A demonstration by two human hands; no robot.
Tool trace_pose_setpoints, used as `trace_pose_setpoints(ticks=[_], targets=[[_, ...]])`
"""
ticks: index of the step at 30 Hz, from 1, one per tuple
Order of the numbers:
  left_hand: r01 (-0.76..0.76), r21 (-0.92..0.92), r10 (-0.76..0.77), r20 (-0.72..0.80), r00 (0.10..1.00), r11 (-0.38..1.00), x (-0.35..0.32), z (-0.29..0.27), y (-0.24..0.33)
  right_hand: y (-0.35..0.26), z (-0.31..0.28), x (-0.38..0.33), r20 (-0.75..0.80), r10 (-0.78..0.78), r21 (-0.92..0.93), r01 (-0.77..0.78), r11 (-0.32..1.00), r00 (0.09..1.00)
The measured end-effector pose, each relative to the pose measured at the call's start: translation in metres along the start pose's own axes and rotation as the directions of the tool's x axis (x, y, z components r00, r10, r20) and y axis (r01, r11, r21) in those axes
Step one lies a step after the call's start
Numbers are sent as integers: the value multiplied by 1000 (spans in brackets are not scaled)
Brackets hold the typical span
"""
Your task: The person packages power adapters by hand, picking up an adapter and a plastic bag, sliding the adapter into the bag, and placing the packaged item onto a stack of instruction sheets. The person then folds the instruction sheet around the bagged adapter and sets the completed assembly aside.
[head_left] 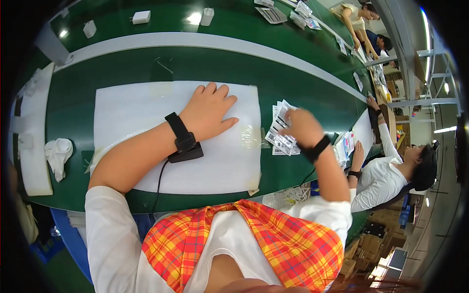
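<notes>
My left hand (207, 111) lies flat, fingers spread, on a white foam sheet (146, 110) spread over the green table; a black wrist strap with a small box and cable sits on that wrist. My right hand (299, 126) is curled on a stack of small printed packets (281, 141) just right of the sheet and grips the top of the pile. A black band wraps the right wrist. A patch of clear tape (249, 136) sits on the sheet's right edge.
A crumpled white cloth (58, 154) lies at the left beside a white tray (31, 141). A pale strip (205, 41) crosses the table behind the sheet, with small white boxes (141, 17) beyond. A seated person in white (391, 171) works at my right; others stand farther off.
</notes>
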State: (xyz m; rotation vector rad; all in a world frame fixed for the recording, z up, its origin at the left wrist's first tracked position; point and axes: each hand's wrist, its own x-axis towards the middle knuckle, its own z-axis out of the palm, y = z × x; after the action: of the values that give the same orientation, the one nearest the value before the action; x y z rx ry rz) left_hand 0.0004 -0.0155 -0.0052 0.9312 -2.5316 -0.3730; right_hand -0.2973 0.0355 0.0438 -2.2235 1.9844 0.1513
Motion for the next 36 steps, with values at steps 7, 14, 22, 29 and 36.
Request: trace_pose_setpoints(ticks=[7,14,22,29,36], targets=[[-4,-16,3,-7,1000,1000,-3,3,-3,-6,15,-21,11,-35,358,28,933,999],[-137,-104,74,-461,884,985,8,-25,9,-84,-47,38,-119,-305,588,315,745,945],[204,-486,-141,163,977,850,16,2,-32,-104,3,55,197,-573,578,378,724,796],[-97,-188,68,-156,985,977,-4,9,-9,-78,-5,-29,117,-757,677,506,535,643],[71,-19,-72,-87,994,997,4,11,14,-60,-62,122,50,-422,871,167,461,905]])
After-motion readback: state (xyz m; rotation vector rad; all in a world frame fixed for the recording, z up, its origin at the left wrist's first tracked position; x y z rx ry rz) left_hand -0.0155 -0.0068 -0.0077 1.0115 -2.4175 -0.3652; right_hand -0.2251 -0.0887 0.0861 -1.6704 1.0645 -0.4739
